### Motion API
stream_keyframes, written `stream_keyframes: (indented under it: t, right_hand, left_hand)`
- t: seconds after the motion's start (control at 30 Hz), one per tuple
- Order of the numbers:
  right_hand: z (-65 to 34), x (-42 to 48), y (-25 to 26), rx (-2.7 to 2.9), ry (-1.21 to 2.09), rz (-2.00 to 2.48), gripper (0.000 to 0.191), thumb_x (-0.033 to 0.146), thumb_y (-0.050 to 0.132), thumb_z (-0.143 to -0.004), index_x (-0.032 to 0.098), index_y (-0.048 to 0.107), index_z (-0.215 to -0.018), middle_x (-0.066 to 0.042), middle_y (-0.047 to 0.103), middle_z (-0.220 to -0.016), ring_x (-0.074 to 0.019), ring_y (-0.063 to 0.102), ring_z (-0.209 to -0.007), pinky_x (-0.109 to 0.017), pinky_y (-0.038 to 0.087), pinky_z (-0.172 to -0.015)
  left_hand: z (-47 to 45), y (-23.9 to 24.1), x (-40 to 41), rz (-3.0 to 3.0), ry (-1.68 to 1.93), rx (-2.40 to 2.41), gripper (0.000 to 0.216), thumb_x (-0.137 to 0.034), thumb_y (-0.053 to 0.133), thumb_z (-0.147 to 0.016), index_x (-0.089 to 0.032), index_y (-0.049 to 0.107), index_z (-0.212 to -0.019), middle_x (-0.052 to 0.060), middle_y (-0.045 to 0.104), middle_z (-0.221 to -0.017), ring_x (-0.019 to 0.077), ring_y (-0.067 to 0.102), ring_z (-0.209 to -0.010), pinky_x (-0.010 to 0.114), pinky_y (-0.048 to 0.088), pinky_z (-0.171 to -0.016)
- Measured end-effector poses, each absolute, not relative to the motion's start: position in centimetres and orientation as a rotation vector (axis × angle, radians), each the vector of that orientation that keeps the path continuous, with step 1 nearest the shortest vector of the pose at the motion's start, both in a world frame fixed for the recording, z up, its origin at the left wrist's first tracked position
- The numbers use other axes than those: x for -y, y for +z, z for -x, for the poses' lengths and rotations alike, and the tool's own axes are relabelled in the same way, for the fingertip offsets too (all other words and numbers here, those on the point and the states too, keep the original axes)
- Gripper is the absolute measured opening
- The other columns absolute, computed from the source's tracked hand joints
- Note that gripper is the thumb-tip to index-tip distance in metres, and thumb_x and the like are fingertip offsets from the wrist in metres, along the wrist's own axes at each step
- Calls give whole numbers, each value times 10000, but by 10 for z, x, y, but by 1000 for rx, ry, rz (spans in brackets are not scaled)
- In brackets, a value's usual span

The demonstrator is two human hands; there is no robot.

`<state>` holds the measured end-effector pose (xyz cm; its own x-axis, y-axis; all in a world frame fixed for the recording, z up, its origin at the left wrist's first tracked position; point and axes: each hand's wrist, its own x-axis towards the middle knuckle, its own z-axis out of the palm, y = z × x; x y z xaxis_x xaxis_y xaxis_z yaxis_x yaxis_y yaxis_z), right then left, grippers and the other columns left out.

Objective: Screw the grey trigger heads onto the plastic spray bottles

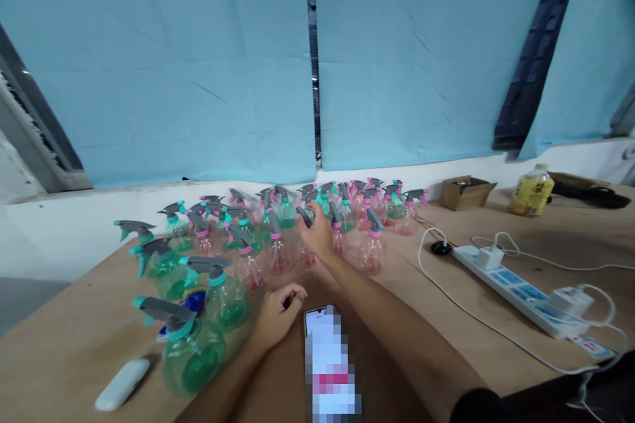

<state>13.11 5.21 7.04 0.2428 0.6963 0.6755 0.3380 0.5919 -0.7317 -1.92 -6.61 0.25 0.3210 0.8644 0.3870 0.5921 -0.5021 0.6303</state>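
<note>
My right hand (316,232) reaches in among the spray bottles, its fingers closed around the grey head of a pink spray bottle (307,255). That bottle's neck is mostly hidden by the hand. Close to the table's front, my left hand (278,314) is loosely curled, with nothing visible in it. Beside it on the left stand a green spray bottle (225,307) and a nearer green spray bottle (193,357), both with grey and turquoise heads. Just right of the left hand lies a phone (317,324), its screen blurred out.
Several more pink and green bottles crowd toward the wall. A white case (122,384) lies at front left. To the right are a power strip (516,294) with white cables, a small cardboard box (466,193) and a yellow drink bottle (532,190). Blue curtains (198,66) hang behind.
</note>
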Motion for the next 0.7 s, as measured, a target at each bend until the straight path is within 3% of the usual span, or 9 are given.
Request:
stream_keyframes:
  t: [0.13,0.3,0.4,0.5,0.6,0.7]
  right_hand:
    - [-154,-47,91,1389,237,803,345,250,434,-916,207,532,-1244,-103,587,-1290,-238,487,-1274,-410,354,-1080]
    - [-185,-58,94,1317,129,915,504,210,496,-848,180,455,-1349,-125,526,-1365,-261,450,-1311,-435,328,-1105]
    - [-195,-65,71,1316,229,1063,601,234,551,-815,180,410,-1397,-139,572,-1301,-280,544,-1194,-436,403,-1028]
    - [-201,-65,45,1352,261,1135,575,255,543,-821,195,442,-1385,-111,665,-1115,-254,636,-957,-395,472,-894]
    - [-204,-59,32,1371,245,1131,466,250,550,-804,194,565,-1266,-59,693,-901,-208,626,-756,-342,484,-788]
    - [-205,-51,28,1355,330,1072,364,228,559,-768,185,650,-1118,-30,683,-816,-185,609,-705,-314,481,-743]
  left_hand:
    - [19,3,67,-2220,1015,-1295,292,-368,455,-935,-194,664,-826,4,683,-738,146,592,-667,239,421,-653]
    - [19,4,67,-2201,1042,-1300,290,-376,460,-933,-195,662,-828,-1,674,-732,142,583,-659,233,414,-636]
    - [19,4,66,-2192,1042,-1307,295,-384,459,-933,-195,661,-831,-2,680,-745,143,591,-674,233,423,-647]
    - [19,3,65,-2191,1038,-1303,291,-380,462,-933,-195,666,-840,2,697,-772,148,607,-701,235,435,-667]
    - [18,4,66,-2184,1050,-1299,276,-365,473,-926,-195,670,-833,3,709,-780,151,616,-712,236,439,-669]
    - [17,7,67,-2181,1051,-1288,256,-351,484,-916,-198,672,-832,2,717,-785,153,624,-718,239,444,-669]
